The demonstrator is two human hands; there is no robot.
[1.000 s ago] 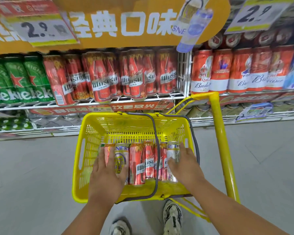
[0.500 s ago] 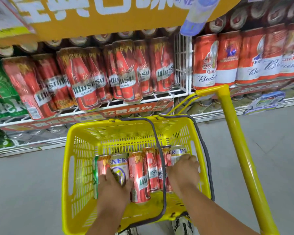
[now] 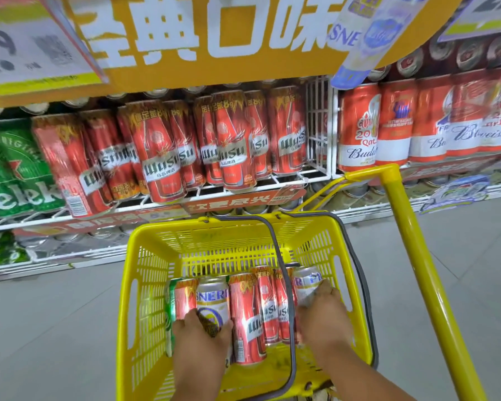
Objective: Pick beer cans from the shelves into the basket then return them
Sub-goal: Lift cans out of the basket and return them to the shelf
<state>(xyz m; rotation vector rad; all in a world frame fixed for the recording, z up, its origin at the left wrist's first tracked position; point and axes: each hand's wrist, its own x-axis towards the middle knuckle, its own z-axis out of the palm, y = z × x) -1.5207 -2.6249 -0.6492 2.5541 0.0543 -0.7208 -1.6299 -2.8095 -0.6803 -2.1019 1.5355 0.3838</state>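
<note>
A yellow basket (image 3: 145, 285) stands in front of me with several beer cans lying side by side on its floor. My left hand (image 3: 200, 340) is wrapped around a white and gold pilsner can (image 3: 213, 296) near the left of the row. My right hand (image 3: 323, 319) grips a silver and blue can (image 3: 305, 280) at the right end. Red Wusu cans (image 3: 248, 311) lie between my hands, and a green can (image 3: 170, 308) lies at the far left. The shelf (image 3: 214, 195) above the basket holds upright red Wusu cans (image 3: 159, 151).
The basket's grey handles (image 3: 284, 273) arch over the cans. A yellow trolley handle (image 3: 411, 233) rises on the right. Green Heineken cans (image 3: 9, 169) stand at the left, Budweiser cans (image 3: 359, 125) at the right. An orange sign (image 3: 214, 39) hangs overhead. Grey floor surrounds the basket.
The view has moved closer to the shelf and basket. Both hands have closed further around their cans, the right one sliding up onto the silver can.
</note>
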